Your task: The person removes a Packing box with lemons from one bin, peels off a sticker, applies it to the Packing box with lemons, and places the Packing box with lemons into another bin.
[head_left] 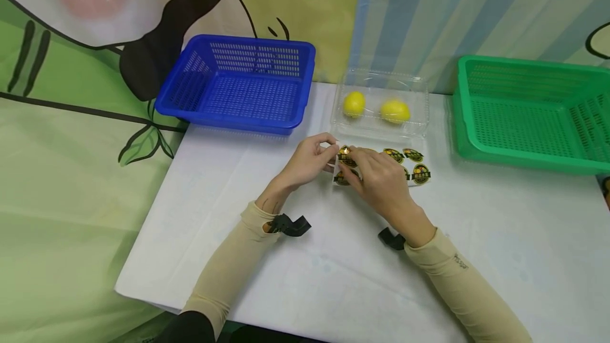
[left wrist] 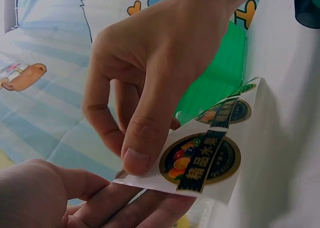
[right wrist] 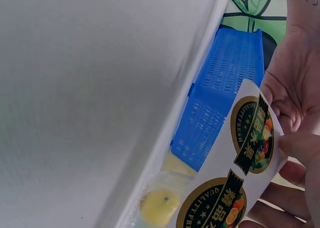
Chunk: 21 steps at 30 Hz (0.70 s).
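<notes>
A white sheet of round fruit stickers (head_left: 420, 174), black and gold with pictured fruit, is raised at its left end above the table. My left hand (head_left: 307, 162) grips that end, its fingers (left wrist: 165, 208) passing beneath the edge in the left wrist view. From the right, my right hand (head_left: 383, 179) pinches the same end, thumb on the printed face near a corner. One sticker (left wrist: 200, 160) shows whole beside the right thumb. Behind the sheet stands a clear plastic box (head_left: 419, 86) holding two lemons, one left (head_left: 354, 104) and one right (head_left: 395, 111).
To the back left is a blue plastic basket (head_left: 290, 123), partly past the table's edge. A green basket (head_left: 524, 159) stands at the back right. White cloth covers the table (head_left: 324, 285), and printed curtains (head_left: 405, 25) hang close behind.
</notes>
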Available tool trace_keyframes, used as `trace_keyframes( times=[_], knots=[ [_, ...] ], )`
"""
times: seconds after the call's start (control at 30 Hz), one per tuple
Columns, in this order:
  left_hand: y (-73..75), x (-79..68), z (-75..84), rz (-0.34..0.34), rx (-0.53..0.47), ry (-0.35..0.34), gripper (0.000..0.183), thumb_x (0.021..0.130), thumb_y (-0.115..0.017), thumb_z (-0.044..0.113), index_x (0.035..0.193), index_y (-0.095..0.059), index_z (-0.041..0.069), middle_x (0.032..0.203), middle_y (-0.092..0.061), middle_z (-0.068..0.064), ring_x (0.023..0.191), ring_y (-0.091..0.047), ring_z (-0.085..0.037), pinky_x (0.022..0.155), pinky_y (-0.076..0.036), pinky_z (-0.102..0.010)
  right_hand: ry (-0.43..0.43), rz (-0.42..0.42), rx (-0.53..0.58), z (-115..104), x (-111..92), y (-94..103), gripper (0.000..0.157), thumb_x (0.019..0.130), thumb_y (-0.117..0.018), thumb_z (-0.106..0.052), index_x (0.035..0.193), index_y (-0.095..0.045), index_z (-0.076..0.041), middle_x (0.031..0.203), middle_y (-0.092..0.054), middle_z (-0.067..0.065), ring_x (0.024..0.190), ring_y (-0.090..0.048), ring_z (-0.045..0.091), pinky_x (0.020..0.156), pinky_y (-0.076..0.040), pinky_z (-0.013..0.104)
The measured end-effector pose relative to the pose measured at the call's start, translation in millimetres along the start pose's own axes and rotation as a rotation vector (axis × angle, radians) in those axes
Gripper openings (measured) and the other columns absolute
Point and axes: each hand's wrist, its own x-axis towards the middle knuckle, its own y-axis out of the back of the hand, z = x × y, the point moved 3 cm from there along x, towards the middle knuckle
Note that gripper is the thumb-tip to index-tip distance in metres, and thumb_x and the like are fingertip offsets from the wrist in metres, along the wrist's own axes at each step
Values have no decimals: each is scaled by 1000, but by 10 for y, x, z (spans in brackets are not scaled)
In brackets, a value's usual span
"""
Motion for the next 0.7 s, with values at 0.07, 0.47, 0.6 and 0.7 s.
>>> trace_keyframes(
  times=[0.07, 0.47, 0.6, 0.7],
  knots=[
    [3, 6, -3, 1, 2, 4, 17, 107, -55, 15, 109, -66, 2, 56, -63, -8, 81, -78, -24, 80, -65, -48, 1, 3, 10, 3, -4, 9, 24, 94, -79, -22, 104, -74, 0, 110, -79, 18, 95, -77, 34, 72, -63, 46],
    [39, 20, -63, 1, -35, 36, 16, 107, -56, 14, 108, -64, 0, 78, -75, -18, 76, -77, -23, 75, -66, -45, 63, 60, 32, -12, -24, -17, 16, 95, -76, -8, 105, -77, 4, 108, -79, 20, 92, -78, 36, 79, -65, 46],
    [35, 16, -57, 1, -45, 33, 16, 107, -56, 14, 107, -65, 0, 72, -72, -13, 72, -74, -21, 75, -66, -47, 54, 76, 64, -4, -21, -18, 16, 95, -75, -5, 107, -75, 5, 103, -79, 20, 88, -78, 35, 75, -65, 45],
    [33, 18, -55, 7, -53, 39, 16, 107, -56, 14, 106, -65, 0, 70, -70, -11, 70, -73, -20, 73, -66, -46, 19, 66, 95, 5, -20, -11, 16, 94, -76, -4, 108, -73, 3, 99, -80, 17, 84, -78, 32, 72, -65, 44]
  ],
)
